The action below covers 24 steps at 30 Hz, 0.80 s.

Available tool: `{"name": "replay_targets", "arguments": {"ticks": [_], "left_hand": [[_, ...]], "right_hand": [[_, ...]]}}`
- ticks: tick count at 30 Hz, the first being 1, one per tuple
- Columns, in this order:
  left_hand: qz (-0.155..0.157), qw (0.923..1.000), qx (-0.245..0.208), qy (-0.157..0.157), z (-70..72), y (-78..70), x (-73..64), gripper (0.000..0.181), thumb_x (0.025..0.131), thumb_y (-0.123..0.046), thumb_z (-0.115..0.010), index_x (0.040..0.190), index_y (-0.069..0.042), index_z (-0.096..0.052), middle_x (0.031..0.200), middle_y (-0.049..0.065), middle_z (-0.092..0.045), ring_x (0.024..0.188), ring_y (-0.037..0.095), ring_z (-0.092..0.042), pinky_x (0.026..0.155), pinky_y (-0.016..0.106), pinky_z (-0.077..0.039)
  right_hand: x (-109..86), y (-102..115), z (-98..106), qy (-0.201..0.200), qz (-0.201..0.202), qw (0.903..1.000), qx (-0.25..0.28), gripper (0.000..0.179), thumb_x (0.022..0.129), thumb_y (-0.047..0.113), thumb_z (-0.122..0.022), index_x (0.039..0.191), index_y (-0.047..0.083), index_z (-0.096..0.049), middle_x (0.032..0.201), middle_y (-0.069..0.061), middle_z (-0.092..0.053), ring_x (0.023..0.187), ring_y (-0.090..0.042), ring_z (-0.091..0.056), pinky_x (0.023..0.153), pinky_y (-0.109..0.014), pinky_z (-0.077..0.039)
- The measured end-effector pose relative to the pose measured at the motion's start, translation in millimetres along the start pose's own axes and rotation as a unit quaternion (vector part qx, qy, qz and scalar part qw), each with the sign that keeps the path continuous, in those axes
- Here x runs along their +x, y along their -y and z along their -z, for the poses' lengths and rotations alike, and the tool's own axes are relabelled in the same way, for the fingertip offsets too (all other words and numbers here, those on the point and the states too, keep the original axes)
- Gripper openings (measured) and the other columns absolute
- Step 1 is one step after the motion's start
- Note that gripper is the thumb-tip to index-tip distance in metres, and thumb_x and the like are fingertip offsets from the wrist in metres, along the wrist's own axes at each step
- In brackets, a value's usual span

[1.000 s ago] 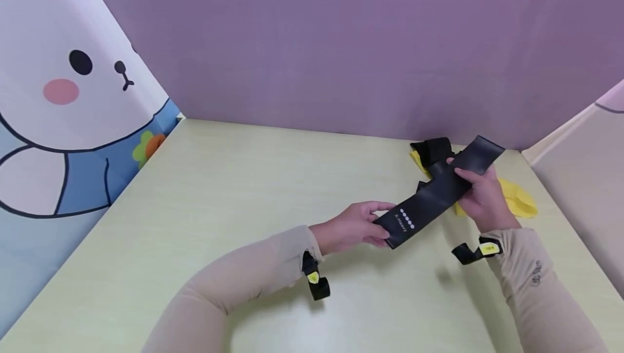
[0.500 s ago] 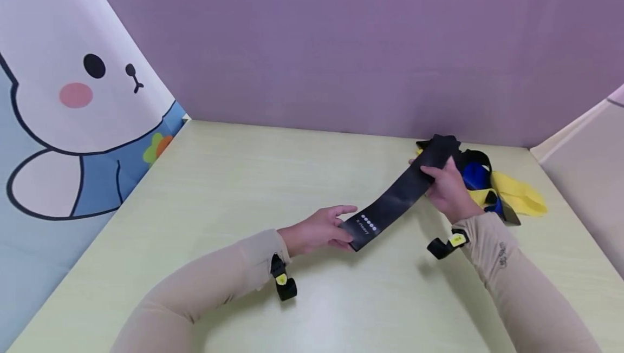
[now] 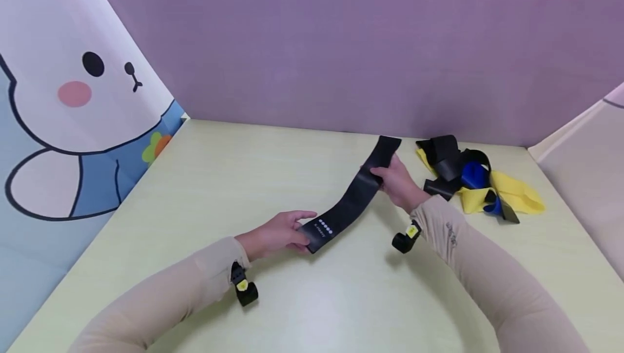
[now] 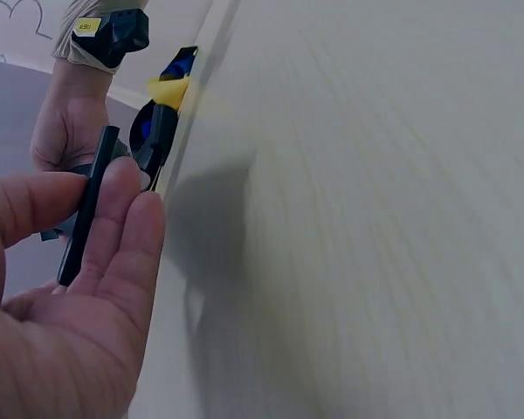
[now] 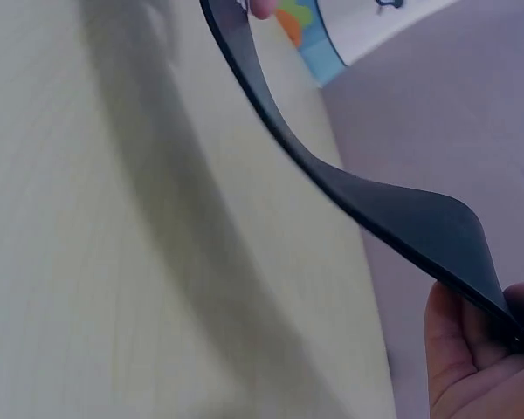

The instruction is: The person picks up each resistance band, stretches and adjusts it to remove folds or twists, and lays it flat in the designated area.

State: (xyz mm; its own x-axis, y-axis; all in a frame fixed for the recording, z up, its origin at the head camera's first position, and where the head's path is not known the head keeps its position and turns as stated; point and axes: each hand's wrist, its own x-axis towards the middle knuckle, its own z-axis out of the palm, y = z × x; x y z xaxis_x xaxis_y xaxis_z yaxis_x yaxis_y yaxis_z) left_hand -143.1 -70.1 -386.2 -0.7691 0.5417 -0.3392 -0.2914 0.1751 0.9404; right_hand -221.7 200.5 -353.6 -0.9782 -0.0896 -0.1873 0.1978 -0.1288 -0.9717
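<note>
Above the table, a black resistance band [image 3: 356,193] marked "X-Heavy" stretches slantwise between both hands. Its lower left end is pinched between thumb and fingers of the left hand [image 3: 278,234]. Toward the upper end, the right hand [image 3: 400,182] grips it with the thumb on top, and a short piece sticks out past that hand. In the left wrist view the band [image 4: 89,209] appears edge-on in the left hand [image 4: 79,323]. The right wrist view shows the band [image 5: 402,218] sagging in a curve away from the right hand [image 5: 480,358].
A jumbled pile of bands lies at the back right of the table [image 3: 234,169]: black bands [image 3: 443,158], a blue band [image 3: 474,175] and a yellow band [image 3: 519,193]. A purple wall [image 3: 312,44] stands behind, and a cartoon-printed panel [image 3: 44,142] at left.
Both hands have carried the black resistance band leftward, away from the pile. The pile, partly covered before, now shows in full. The band sags more between the hands.
</note>
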Motion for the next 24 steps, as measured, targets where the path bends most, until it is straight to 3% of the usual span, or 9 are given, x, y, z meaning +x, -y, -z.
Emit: {"name": "replay_targets", "arguments": {"ticks": [3, 8, 14, 18, 22, 24], "left_hand": [[-0.003, 1.0000, 0.006, -0.003, 8.1, 1.2, -7.8, 0.067, 0.081, 0.016, -0.054, 0.143, 0.009, -0.031, 0.075, 0.009, -0.050, 0.069, 0.018, -0.064, 0.079, 0.037, -0.055], [-0.002, 1.0000, -0.002, -0.007, 22.5, 5.7, -22.8, 0.063, 0.083, 0.014, -0.055, 0.142, 0.010, -0.033, 0.076, 0.007, -0.047, 0.073, 0.019, -0.066, 0.081, 0.036, -0.054], [0.003, 0.9999, -0.013, -0.008, 47.1, 14.4, -46.8, 0.054, 0.086, 0.013, -0.054, 0.137, 0.014, -0.037, 0.098, 0.012, -0.045, 0.080, 0.020, -0.066, 0.082, 0.035, -0.054], [0.004, 0.9995, -0.022, -0.024, 62.6, 19.4, -61.4, 0.053, 0.085, 0.012, -0.055, 0.135, 0.015, -0.037, 0.106, 0.015, -0.048, 0.080, 0.020, -0.066, 0.080, 0.034, -0.054], [0.010, 0.9989, -0.028, -0.036, 75.3, 21.5, -74.8, 0.054, 0.085, 0.012, -0.056, 0.135, 0.016, -0.036, 0.118, 0.020, -0.052, 0.083, 0.020, -0.066, 0.079, 0.032, -0.054], [0.014, 0.9990, -0.024, -0.035, 80.3, 22.8, -81.8, 0.054, 0.084, 0.011, -0.057, 0.134, 0.017, -0.036, 0.123, 0.021, -0.052, 0.086, 0.021, -0.065, 0.079, 0.033, -0.054]], "right_hand": [[8.7, -3, -17, 0.000, -0.007, 0.9993, -0.037, 0.062, 0.096, -0.008, -0.038, 0.150, 0.011, -0.014, 0.138, -0.024, -0.041, 0.101, -0.018, -0.062, 0.077, -0.026, -0.053], [20.6, -6, -48, 0.010, -0.007, 0.9979, -0.063, 0.064, 0.096, -0.008, -0.039, 0.151, 0.012, -0.014, 0.142, -0.024, -0.039, 0.121, -0.036, -0.051, 0.080, -0.030, -0.053], [37.0, -15, -85, 0.022, -0.005, 0.9970, -0.074, 0.063, 0.095, -0.007, -0.043, 0.150, 0.012, -0.019, 0.138, -0.021, -0.044, 0.106, -0.028, -0.058, 0.074, -0.027, -0.052], [46.2, -20, -109, 0.033, -0.008, 0.9962, -0.080, 0.066, 0.095, -0.006, -0.044, 0.152, 0.014, -0.018, 0.138, -0.019, -0.045, 0.099, -0.024, -0.058, 0.075, -0.030, -0.051], [49.8, -21, -135, 0.050, -0.011, 0.9935, -0.102, 0.073, 0.095, -0.006, -0.046, 0.155, 0.016, -0.010, 0.147, -0.016, -0.038, 0.104, -0.028, -0.058, 0.084, -0.037, -0.051], [49.2, -21, -149, 0.063, -0.013, 0.9900, -0.125, 0.075, 0.094, -0.006, -0.047, 0.155, 0.013, -0.006, 0.154, -0.015, -0.027, 0.115, -0.030, -0.054, 0.090, -0.041, -0.049]]}}
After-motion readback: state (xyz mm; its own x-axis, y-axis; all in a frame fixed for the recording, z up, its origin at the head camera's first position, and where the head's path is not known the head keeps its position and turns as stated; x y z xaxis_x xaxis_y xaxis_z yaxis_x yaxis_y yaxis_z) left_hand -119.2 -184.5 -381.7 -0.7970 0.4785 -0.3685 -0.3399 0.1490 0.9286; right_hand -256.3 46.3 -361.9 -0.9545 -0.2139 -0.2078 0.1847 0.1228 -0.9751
